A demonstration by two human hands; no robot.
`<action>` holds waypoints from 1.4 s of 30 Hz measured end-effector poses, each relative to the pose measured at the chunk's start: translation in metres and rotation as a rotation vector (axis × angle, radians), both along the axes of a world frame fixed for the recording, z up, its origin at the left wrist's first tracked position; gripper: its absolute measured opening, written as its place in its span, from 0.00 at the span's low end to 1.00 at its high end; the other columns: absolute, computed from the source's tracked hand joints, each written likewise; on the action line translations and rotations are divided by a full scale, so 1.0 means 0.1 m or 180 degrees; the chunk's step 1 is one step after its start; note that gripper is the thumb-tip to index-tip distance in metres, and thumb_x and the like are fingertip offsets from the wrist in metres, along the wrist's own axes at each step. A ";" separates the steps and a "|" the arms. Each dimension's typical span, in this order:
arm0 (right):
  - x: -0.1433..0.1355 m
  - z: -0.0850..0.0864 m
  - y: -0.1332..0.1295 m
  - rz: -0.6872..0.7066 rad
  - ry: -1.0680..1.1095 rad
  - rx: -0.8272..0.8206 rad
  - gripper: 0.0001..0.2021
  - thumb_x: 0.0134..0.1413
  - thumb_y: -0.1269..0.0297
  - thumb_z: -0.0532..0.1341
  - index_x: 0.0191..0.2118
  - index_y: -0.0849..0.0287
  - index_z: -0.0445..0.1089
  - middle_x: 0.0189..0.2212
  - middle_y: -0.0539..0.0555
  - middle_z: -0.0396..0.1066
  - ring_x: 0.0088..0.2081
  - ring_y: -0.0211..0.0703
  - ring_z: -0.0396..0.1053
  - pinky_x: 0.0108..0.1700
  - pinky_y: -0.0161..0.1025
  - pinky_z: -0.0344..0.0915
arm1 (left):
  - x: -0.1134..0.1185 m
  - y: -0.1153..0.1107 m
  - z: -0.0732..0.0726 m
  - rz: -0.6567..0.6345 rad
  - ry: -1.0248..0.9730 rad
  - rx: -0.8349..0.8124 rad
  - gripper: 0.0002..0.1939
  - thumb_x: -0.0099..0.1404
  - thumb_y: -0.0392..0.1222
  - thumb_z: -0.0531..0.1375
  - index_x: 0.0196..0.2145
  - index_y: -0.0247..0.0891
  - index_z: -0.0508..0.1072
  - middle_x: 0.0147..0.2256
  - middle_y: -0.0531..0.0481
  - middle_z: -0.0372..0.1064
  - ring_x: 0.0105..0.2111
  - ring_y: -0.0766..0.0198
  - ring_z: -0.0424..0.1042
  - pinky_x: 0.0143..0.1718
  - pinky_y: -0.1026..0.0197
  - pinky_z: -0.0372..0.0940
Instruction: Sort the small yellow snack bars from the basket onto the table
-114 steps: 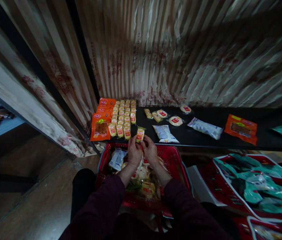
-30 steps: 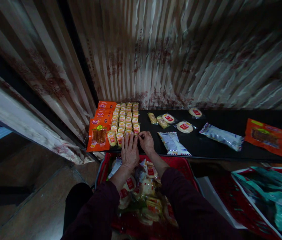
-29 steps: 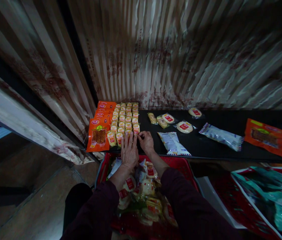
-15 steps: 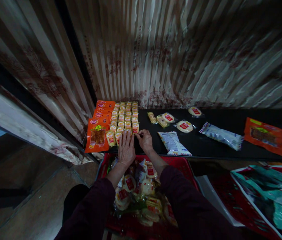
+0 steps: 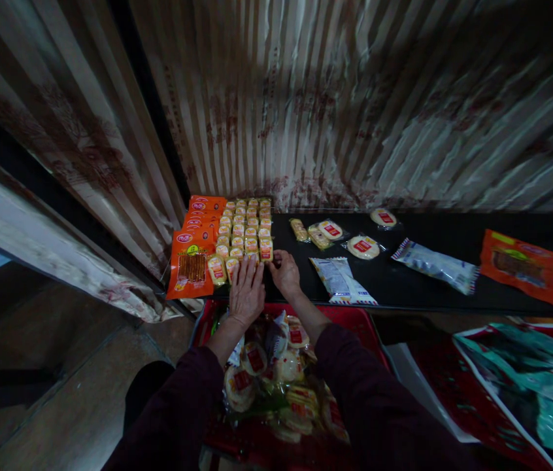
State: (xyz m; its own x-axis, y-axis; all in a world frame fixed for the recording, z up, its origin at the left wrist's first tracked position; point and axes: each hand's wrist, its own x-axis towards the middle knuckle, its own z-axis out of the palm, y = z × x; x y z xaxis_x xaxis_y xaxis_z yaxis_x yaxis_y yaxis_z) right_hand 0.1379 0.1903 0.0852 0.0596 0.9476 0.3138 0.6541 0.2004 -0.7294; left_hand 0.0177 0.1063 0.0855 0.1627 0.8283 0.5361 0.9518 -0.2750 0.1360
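Note:
Small yellow packaged snacks (image 5: 251,229) stand in close rows on the black shelf (image 5: 428,226). My left hand (image 5: 246,296) lies flat over the front of these rows, fingers stretched out and covering part of them. Close on its right, my right hand (image 5: 286,275) has its fingers curled together at the lower corner of the rightmost front pack (image 5: 266,250). Whether something small sits inside that pinch is hidden. Left of the rows, orange snack bags (image 5: 192,265) overlap in a column.
Loose round packs (image 5: 363,247), white-blue wrapped packs (image 5: 436,265) and another orange bag (image 5: 521,267) lie to the right. Below the shelf stands a red basket (image 5: 372,330) of packaged snacks; a second container with teal bags (image 5: 541,373) is at lower right. A curtain (image 5: 306,104) hangs behind.
My right hand has shifted slightly up along the side of the front pack. The left hand stays over the front row with hardly any movement.

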 end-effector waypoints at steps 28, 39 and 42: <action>0.14 -0.04 -0.26 0.0036 0.0303 -0.0056 0.14 0.48 0.68 0.61 0.43 0.62 0.68 0.38 0.59 0.69 0.36 0.43 0.70 0.45 0.44 0.68 | 0.03 -0.12 0.06 -0.0086 -0.0092 -0.0008 0.30 0.66 0.42 0.50 0.64 0.32 0.51 0.66 0.39 0.41 0.67 0.53 0.33 0.65 0.42 0.39; 0.26 -0.04 -1.07 0.0656 0.0088 0.0081 0.13 0.53 0.71 0.51 0.40 0.58 0.71 0.38 0.57 0.73 0.41 0.44 0.70 0.47 0.41 0.66 | 0.27 -0.80 -0.22 -0.0609 -0.0378 -0.0280 0.28 0.62 0.30 0.46 0.61 0.29 0.55 0.63 0.38 0.52 0.67 0.59 0.38 0.63 0.46 0.51; 0.44 -0.29 -1.37 0.0666 0.0021 -0.0353 0.13 0.51 0.71 0.51 0.39 0.57 0.72 0.37 0.55 0.75 0.38 0.44 0.71 0.44 0.41 0.67 | 0.24 -1.13 -0.40 -0.0832 -0.0393 -0.0635 0.28 0.61 0.29 0.47 0.60 0.28 0.57 0.63 0.38 0.53 0.66 0.58 0.40 0.62 0.48 0.54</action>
